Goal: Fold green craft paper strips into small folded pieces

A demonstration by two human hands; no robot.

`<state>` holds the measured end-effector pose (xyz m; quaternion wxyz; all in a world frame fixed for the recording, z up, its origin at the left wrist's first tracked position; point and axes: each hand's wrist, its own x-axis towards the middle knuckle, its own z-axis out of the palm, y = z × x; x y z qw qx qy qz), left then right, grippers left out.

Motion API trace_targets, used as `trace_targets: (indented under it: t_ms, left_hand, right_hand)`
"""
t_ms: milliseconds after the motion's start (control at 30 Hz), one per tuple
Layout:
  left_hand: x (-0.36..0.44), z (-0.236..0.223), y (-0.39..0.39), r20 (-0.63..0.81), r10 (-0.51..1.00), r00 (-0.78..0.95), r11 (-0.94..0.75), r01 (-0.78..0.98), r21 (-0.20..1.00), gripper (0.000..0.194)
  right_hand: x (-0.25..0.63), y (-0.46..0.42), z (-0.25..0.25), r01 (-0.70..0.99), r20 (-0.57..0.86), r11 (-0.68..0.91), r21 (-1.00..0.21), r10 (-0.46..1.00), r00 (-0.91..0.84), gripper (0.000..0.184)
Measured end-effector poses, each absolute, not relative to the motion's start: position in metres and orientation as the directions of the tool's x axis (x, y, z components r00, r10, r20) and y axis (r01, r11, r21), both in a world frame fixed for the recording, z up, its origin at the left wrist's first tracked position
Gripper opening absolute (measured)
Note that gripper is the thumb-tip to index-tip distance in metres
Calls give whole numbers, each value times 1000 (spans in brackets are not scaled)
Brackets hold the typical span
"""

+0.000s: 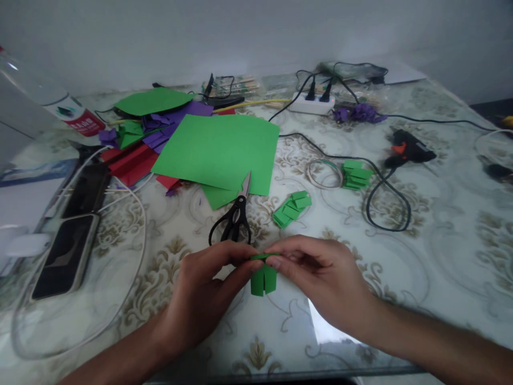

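Observation:
Between my two hands is a small piece of green paper, slit up the middle of its hanging part. My left hand pinches its upper left edge between thumb and fingers. At the upper right edge, my right hand pinches the same paper. Just beyond my left hand lie black-handled scissors, blades pointing away and resting over a large green sheet. A folded stack of green paper pieces lies beyond my right hand. More cut green pieces sit farther right, beside a roll of tape.
At the right lies a black glue gun with its cord looped on the table. A white power strip stands at the back. To the left are a phone, a white cable, red paper, purple paper and a tilted bottle.

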<state>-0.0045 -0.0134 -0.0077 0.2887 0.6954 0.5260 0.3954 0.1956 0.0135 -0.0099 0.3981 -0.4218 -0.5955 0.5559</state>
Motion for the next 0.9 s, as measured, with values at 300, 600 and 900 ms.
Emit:
trace_targets:
  t_ms: [300,600,900]
  left_hand:
    - [-7,-10,-14,239,963,129,-271,495,825,3]
    - [-5,-9,-14,210,967,144,-254,481,839,5]
    - [-5,-7,-12,284,945,163,-326,534,780,5]
  right_hand:
    - [196,11,-9,126,65,107,-986,953,-296,3]
    - [196,11,-14,192,113,174,-966,950,-293,3]
    - [199,11,-13,194,118,186,-963,942,-314,4]
